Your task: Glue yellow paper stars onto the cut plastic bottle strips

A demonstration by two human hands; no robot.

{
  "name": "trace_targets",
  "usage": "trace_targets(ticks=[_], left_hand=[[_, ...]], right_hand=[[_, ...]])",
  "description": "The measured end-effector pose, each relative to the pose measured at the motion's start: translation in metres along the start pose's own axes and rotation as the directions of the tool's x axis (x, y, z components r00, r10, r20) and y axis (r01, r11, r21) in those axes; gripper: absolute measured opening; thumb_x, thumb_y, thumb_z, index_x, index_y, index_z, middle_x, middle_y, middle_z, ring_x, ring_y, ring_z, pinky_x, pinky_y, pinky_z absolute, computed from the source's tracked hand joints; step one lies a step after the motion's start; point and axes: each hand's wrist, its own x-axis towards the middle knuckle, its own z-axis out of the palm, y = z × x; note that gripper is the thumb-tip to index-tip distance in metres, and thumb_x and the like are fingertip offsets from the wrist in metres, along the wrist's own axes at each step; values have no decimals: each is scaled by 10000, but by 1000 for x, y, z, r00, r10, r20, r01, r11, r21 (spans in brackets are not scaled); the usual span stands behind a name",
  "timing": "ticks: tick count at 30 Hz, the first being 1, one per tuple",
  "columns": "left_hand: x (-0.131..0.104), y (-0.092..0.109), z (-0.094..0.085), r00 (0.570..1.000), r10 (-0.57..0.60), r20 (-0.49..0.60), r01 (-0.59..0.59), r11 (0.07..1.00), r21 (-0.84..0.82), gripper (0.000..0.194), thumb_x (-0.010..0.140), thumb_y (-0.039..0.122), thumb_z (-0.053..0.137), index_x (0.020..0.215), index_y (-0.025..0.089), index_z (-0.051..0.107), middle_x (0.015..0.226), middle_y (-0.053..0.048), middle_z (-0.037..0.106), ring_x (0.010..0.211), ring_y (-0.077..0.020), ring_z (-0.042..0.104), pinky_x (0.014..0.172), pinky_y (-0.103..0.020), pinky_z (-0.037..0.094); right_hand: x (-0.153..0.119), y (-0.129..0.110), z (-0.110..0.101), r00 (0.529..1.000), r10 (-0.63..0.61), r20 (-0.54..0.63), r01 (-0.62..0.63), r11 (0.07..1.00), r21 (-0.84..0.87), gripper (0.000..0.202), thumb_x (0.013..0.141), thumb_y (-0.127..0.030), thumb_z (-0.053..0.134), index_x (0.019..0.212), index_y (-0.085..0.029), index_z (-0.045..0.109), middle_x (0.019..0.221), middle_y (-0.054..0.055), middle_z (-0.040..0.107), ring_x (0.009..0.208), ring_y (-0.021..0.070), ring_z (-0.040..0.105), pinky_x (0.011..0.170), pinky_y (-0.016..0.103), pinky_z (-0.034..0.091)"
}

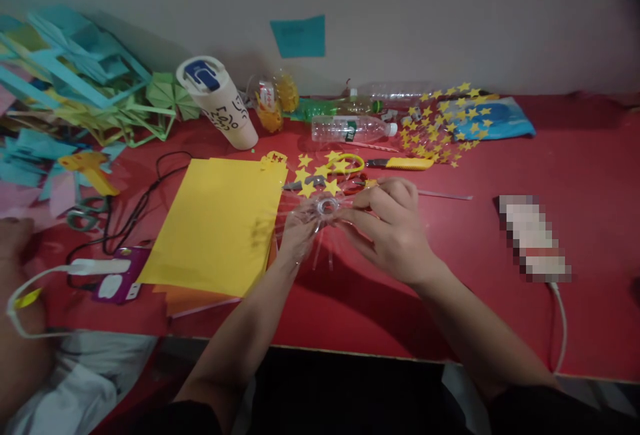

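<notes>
A clear plastic bottle piece point(327, 206) with a round neck and thin strips fanning outward is held above the red table point(380, 308). Yellow stars point(307, 176) sit on several of its far strips. My left hand point(299, 228) grips the piece from the left, close to the neck. On the right, my right hand point(387, 225) has its fingers pinched at the strips beside the neck; a small yellow star shows by its fingertips. Under and behind the piece lie yellow-handled scissors point(350, 163), partly covered.
Yellow paper sheets point(215, 222) lie left, a tumbler point(220, 102) behind them. A yellow cutter point(407, 164), bottles point(350, 129) and a star-covered piece point(440, 125) are at the back. A phone point(535, 238) lies right; another person's arm point(23, 328) is far left.
</notes>
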Motion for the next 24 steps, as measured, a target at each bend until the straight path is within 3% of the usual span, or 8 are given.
trace_targets(ticks=[5,12,18,21,24], left_hand=[[-5,10,6,999,-14,35,15,1000,-23,327,485,216,872,774,199,719,753,-10,716,667,-162,636,637,-295,522],[-6,9,7,999,16,29,-14,999,-50,314,480,249,879,684,186,650,649,14,669,640,-152,641,652,-289,526],[-5,7,6,1000,11,8,-10,997,-74,364,450,254,895,695,183,636,723,-8,706,631,-154,639,616,-285,531],[-1,1,4,998,42,-44,-46,995,-93,403,397,253,913,660,188,615,691,10,693,626,-156,649,568,-267,535],[2,-4,0,995,74,-68,-80,993,-90,405,404,277,919,671,198,625,656,31,681,580,-128,637,562,-247,543]], right_hand=[[0,-1,-2,999,32,-31,-31,998,49,74,886,-199,580,894,-210,653,777,20,582,792,177,435,767,353,363],[0,-1,0,998,51,-42,-47,995,93,65,874,-188,588,901,-208,643,779,16,582,795,177,457,741,352,373],[0,-3,-4,996,45,-77,-35,991,130,77,852,-168,601,905,-215,632,790,16,576,766,168,490,724,349,395],[1,1,-10,976,188,-109,-158,958,239,74,854,-181,582,895,-219,630,857,32,585,811,172,549,727,351,439],[1,10,-8,899,435,-50,-399,860,318,91,855,-259,591,929,-221,631,975,55,592,939,198,582,820,388,482]])
